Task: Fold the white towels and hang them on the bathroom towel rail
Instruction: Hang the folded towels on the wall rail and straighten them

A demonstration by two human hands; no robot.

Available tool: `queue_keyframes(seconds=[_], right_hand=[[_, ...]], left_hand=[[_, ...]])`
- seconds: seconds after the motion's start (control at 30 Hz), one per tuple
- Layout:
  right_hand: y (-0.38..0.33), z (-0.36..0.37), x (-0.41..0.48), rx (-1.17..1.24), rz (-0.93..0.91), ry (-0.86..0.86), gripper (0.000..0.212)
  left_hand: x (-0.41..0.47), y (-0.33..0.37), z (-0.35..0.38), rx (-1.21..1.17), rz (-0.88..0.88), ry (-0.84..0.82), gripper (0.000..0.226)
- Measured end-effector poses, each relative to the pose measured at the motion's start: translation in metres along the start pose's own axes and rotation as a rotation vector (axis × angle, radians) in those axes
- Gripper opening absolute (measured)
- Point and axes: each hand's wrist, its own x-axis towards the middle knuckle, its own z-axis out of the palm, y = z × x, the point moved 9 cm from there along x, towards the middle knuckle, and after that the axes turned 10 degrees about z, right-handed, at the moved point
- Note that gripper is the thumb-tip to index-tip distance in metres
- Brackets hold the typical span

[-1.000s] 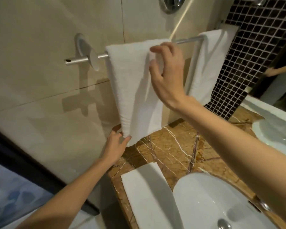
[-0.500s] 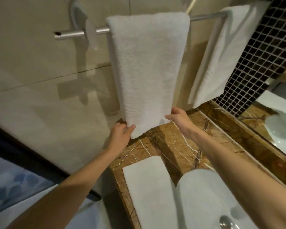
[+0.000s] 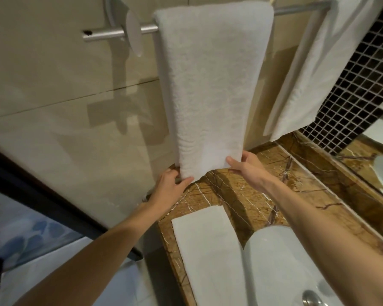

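A folded white towel hangs over the silver towel rail on the beige wall. My left hand pinches the towel's bottom left corner. At its bottom right corner, my right hand grips the hem with the thumb in front. A second white towel hangs on the rail to the right. A third folded white towel lies flat on the brown marble counter beside the basin.
A white basin with a metal drain sits at the bottom right. Black mosaic tiles and a mirror fill the right side. The rail's round wall mount sticks out at the left.
My right hand dropped from the top of the towel at the rail to its bottom right corner. The left hand stayed on the bottom left corner. The view came closer.
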Motion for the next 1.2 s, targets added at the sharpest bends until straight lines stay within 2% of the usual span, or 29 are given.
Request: queue_keyframes(seconds=[0.17,0.37,0.57,0.67,1.03,1.2], right_hand=[[0.0,-0.008,-0.001,0.209,-0.013,0.002,0.039],[0.001,-0.01,-0.002,0.244,-0.029,-0.015,0.03],[0.002,-0.01,-0.003,0.299,-0.016,-0.029,0.027],[0.005,-0.008,-0.005,0.266,0.004,-0.035,0.025],[-0.002,-0.006,-0.011,0.16,0.003,-0.087,0.041],[-0.005,-0.002,-0.009,0.12,-0.005,-0.085,0.03]], left_hand=[[-0.004,0.001,0.003,-0.036,0.039,-0.014,0.033],[-0.013,-0.006,0.011,0.048,0.017,-0.103,0.05],[-0.016,-0.001,0.006,0.02,0.047,-0.033,0.031],[-0.019,0.002,0.004,-0.066,0.074,0.011,0.019],[-0.026,-0.002,0.011,-0.265,0.027,0.079,0.014],[-0.025,-0.01,0.013,-0.317,-0.053,0.126,0.012]])
